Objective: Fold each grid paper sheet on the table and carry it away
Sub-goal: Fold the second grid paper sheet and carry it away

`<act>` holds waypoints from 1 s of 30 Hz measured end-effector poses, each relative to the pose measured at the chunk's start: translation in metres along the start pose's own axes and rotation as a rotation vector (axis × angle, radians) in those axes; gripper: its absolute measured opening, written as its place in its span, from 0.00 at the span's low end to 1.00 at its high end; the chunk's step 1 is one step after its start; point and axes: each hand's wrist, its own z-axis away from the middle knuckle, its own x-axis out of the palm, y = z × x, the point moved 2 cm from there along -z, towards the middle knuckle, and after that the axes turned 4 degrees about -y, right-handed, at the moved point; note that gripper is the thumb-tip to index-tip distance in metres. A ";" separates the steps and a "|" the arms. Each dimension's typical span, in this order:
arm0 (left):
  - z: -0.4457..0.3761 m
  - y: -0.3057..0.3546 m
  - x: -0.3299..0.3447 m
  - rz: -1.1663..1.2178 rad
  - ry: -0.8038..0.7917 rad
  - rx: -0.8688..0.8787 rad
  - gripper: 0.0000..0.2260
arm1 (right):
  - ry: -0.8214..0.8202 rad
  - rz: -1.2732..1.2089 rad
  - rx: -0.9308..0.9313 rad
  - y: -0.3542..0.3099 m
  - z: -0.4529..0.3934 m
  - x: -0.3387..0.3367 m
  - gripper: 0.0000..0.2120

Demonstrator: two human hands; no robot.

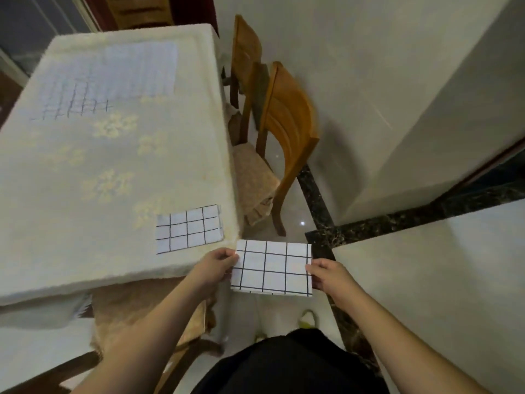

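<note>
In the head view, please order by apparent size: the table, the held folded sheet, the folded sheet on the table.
1. table
2. held folded sheet
3. folded sheet on the table
The two sheets look nearly alike; the held one is nearer the camera, so their order is unsure.

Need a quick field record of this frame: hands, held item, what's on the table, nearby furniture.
left hand: pinches the left edge of the held sheet
right hand: pinches its right edge
held sheet: folded grid paper, off the table, over the floor
table: pale floral cloth
folded sheet: lies at the near right corner
flat sheets: unfolded at the far end, overlapping
chairs: wooden, right of the table
</note>
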 end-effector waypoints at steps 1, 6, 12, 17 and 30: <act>-0.003 0.001 0.000 0.004 0.023 -0.004 0.08 | -0.018 0.010 0.005 -0.006 -0.010 -0.001 0.04; -0.017 0.012 -0.005 0.120 0.158 -0.039 0.06 | -0.140 0.118 0.012 -0.048 -0.054 0.000 0.06; -0.023 0.023 -0.011 0.200 0.303 -0.072 0.04 | -0.334 0.209 -0.021 -0.096 -0.085 0.015 0.08; -0.020 0.015 -0.025 0.163 0.422 -0.104 0.08 | -0.444 0.263 0.015 -0.109 -0.102 0.037 0.08; -0.041 -0.013 -0.095 0.138 0.518 -0.111 0.09 | -0.484 0.444 0.038 -0.125 -0.124 0.108 0.07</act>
